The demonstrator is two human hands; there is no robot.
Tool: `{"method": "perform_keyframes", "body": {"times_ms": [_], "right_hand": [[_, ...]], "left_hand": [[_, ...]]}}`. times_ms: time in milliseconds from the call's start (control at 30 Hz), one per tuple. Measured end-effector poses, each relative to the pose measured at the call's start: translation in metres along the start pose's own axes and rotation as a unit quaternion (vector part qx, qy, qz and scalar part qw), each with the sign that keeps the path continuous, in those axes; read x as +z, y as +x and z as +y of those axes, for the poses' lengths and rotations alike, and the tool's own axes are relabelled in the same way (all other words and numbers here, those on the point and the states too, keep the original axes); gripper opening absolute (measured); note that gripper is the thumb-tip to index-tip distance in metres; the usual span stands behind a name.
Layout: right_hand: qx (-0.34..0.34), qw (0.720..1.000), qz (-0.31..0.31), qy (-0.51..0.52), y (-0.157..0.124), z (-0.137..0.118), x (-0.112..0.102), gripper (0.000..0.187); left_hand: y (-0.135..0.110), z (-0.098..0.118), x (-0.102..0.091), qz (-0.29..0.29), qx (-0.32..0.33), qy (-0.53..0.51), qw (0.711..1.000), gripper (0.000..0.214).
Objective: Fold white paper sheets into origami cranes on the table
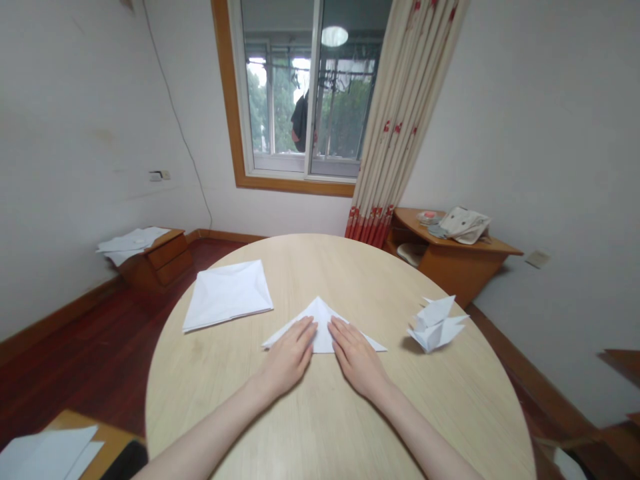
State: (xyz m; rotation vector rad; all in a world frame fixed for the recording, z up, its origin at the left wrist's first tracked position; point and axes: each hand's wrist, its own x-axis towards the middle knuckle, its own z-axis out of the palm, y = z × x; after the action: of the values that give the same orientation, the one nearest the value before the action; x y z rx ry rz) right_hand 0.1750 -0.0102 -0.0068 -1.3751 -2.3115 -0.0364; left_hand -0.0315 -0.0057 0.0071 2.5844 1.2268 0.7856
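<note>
A white sheet folded into a triangle (321,319) lies in the middle of the round wooden table (330,407), its tip pointing away from me. My left hand (290,355) rests flat on the triangle's left half, fingers stretched out and together. My right hand (356,357) lies flat on the right half in the same way. Neither hand grips anything; both press the paper onto the table top.
A stack of white sheets (229,294) lies on the table's far left. Folded paper figures (437,323) stand at the right. A low wooden cabinet (155,257) holds paper at the left wall; a corner shelf (450,250) bears a bag. More paper (45,453) lies bottom left.
</note>
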Motion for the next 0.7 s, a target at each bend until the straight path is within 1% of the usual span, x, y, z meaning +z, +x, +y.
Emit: {"method": "perform_keyframes", "body": {"times_ms": [67, 167, 233, 333, 400, 533, 700], "right_hand": [[0.017, 1.000, -0.017, -0.009, 0.000, 0.000, 0.004, 0.045], [0.031, 0.998, -0.057, -0.013, 0.001, -0.001, 0.007, 0.047], [0.036, 0.996, -0.082, -0.017, 0.001, -0.002, 0.007, 0.048], [0.043, 0.993, -0.111, -0.028, 0.002, -0.001, 0.006, 0.049], [0.049, 0.991, -0.120, -0.031, 0.001, 0.000, 0.007, 0.050], [0.062, 0.991, -0.115, -0.031, -0.003, 0.005, 0.011, 0.050], [0.088, 0.987, -0.124, -0.040, -0.005, 0.006, 0.009, 0.052]], "left_hand": [[0.000, 0.002, 0.006, -0.027, -0.011, -0.007, 1.000, 0.046], [0.000, 0.003, 0.012, -0.052, -0.046, -0.022, 0.997, 0.051], [0.000, 0.001, 0.016, -0.057, -0.065, -0.027, 0.996, 0.052], [0.000, -0.002, 0.022, -0.052, -0.070, -0.019, 0.996, 0.051], [0.000, -0.004, 0.027, -0.046, -0.062, -0.007, 0.997, 0.050], [-0.002, -0.006, 0.031, -0.044, -0.043, 0.039, 0.997, 0.047], [-0.003, 0.002, 0.022, -0.090, -0.066, 0.095, 0.989, 0.046]]}}
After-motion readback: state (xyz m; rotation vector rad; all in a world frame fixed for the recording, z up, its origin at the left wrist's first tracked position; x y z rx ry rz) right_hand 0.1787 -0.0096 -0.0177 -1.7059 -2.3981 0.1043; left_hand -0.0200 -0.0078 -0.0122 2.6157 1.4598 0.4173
